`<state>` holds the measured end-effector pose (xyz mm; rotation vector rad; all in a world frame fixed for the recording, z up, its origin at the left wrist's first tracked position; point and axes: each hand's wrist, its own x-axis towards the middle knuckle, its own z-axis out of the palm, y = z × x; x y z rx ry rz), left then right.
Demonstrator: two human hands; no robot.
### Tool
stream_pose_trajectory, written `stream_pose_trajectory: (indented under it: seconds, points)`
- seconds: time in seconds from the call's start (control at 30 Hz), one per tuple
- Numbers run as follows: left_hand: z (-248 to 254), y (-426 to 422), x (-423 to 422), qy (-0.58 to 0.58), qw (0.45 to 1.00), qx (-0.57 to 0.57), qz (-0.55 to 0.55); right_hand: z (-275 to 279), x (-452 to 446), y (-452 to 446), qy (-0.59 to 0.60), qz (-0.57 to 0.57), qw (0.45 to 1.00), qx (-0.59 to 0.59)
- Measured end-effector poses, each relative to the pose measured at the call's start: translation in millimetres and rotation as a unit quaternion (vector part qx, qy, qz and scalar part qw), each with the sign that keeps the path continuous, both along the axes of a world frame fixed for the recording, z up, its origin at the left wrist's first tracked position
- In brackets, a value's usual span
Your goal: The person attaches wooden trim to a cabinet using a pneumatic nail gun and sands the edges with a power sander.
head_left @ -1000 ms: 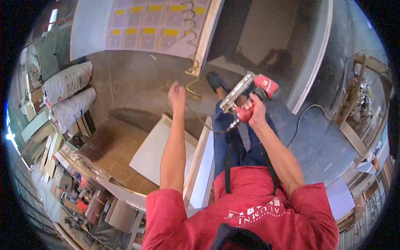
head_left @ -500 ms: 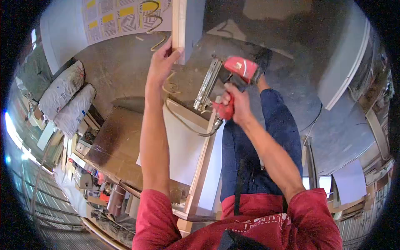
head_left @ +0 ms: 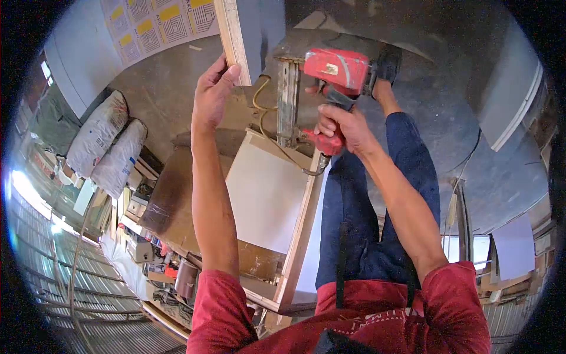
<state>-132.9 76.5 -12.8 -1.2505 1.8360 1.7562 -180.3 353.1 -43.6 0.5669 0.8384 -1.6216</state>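
Observation:
My left hand (head_left: pixel 213 97) grips the lower end of a panel (head_left: pixel 233 44) whose raw wooden edge faces me, thumb on the edge and fingers behind. A red pneumatic nail gun (head_left: pixel 336 66) is held by its handle in my right hand (head_left: pixel 348 127). The gun's metal magazine (head_left: pixel 288 103) points left, a little to the right of the panel's end and apart from it. A yellowish air hose (head_left: pixel 283 154) runs from the base of the handle and coils up behind. Below, a white panel (head_left: pixel 265 194) lies beside a wooden rail (head_left: pixel 298 233) of a frame.
Two filled white sacks (head_left: pixel 97 135) lie at the left, near a cluttered shelf of tools (head_left: pixel 147 248). A brown cardboard-like sheet (head_left: pixel 171 194) rests under the white panel. A large grey panel (head_left: pixel 513 88) stands at the right. A printed sheet (head_left: pixel 159 26) is at the top left.
The nail gun has risen and turned, its magazine now nearly vertical in view. My left hand and the panel have shifted left, the panel now tilting. The whole view has shifted slightly.

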Motion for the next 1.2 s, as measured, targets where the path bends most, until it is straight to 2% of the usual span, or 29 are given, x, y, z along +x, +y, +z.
stream_pose_trajectory:
  seconds: [0.2, 0.53, 1.2]
  points:
    - [-2.7, -0.6, 4.0, 0.018, 0.999, -0.022, -0.020, 2.4, -9.0, -13.2, 0.010, 0.040, 0.998, -0.053]
    - [-8.7, -4.1, 7.6, 0.054, 0.998, -0.021, -0.029, -2.7, -1.2, -12.9, -0.008, 0.031, 0.997, -0.076]
    - [-8.0, -5.3, 6.6, 0.041, 0.997, -0.031, -0.049, -10.7, 1.7, -13.2, -0.016, 0.007, 0.993, -0.114]
